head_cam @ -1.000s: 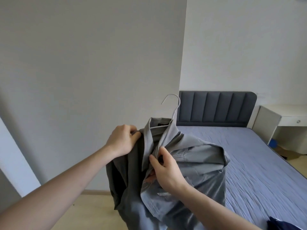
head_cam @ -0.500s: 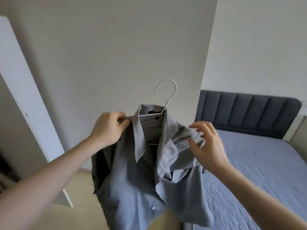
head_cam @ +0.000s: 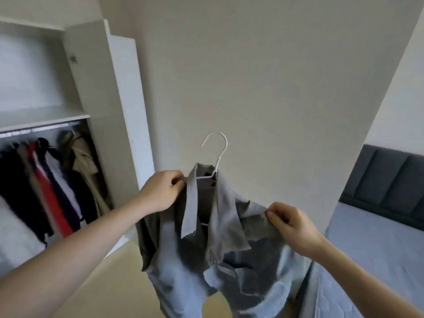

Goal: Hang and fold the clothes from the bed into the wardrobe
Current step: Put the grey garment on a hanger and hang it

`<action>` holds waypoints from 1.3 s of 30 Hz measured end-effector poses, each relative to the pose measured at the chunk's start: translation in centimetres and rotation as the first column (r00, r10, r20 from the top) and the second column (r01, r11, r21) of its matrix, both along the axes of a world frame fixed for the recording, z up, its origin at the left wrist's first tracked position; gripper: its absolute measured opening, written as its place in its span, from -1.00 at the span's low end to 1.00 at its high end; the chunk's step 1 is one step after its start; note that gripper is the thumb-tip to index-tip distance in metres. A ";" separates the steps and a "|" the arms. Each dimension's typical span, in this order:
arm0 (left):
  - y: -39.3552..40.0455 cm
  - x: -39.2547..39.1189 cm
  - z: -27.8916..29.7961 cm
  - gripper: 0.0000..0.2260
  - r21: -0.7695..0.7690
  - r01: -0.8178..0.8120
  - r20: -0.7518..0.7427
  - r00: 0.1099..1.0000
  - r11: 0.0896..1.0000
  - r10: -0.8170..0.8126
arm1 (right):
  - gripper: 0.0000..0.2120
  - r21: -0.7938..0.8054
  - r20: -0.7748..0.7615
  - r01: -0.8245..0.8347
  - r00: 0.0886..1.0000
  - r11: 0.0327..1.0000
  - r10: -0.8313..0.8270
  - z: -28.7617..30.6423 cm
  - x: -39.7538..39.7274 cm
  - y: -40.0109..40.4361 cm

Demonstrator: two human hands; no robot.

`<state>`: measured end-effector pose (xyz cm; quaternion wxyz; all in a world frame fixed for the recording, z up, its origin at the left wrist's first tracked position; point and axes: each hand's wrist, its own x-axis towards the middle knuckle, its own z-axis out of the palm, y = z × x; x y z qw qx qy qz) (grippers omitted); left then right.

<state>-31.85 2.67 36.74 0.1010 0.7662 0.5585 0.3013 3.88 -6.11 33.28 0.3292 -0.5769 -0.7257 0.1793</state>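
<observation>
Grey shirt (head_cam: 206,230) on white wire hanger (head_cam: 215,157), held in mid-air beside the open wardrobe (head_cam: 75,88). Left hand (head_cam: 160,193) grips the hanger's left shoulder; right hand (head_cam: 291,223) pinches the loose right shoulder. Risk: the undraped right shoulder may slip off the hanger.

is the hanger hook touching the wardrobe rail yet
Apart. The head view shows the white hanger hook against bare wall, well right of the wardrobe rail, while both hands hold the grey shirt on it.

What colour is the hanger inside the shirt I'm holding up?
White: the thin wire hanger in the grey collared shirt, clearest in the head view.
</observation>
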 end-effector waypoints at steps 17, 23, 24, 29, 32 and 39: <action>1.4 -22.2 -0.8 -0.71 0.067 -0.353 -0.070 0.932 0.933 0.357 | -0.76 0.022 -0.166 -0.369 0.915 0.929 0.367 -1.5 -28.2 8.4; 2.2 -30.3 -1.1 -0.58 -0.050 -0.303 0.342 0.890 0.952 0.302 | -0.79 0.058 -0.296 -0.380 0.876 0.923 0.380 -3.4 -38.1 11.9; 2.2 -31.6 -1.0 -0.60 -0.083 -0.273 0.393 0.875 0.958 0.283 | -0.80 0.056 -0.305 -0.381 0.873 0.923 0.380 -3.7 -39.7 12.4; 2.8 -36.3 -0.9 -0.71 -0.197 -0.230 0.521 0.799 0.953 0.301 | -0.83 0.059 -0.262 -0.428 0.865 0.902 0.428 -4.8 -47.2 14.9; 4.0 -38.1 -1.3 -0.62 -0.254 -0.289 0.532 0.756 0.923 0.382 | -0.81 0.060 -0.229 -0.480 0.847 0.875 0.480 -5.1 -51.7 16.4; 7.8 -44.6 -3.0 -0.36 -0.213 -0.602 0.285 0.715 0.770 0.638 | -0.85 -0.008 -0.177 -0.593 0.794 0.806 0.582 -6.0 -61.4 21.5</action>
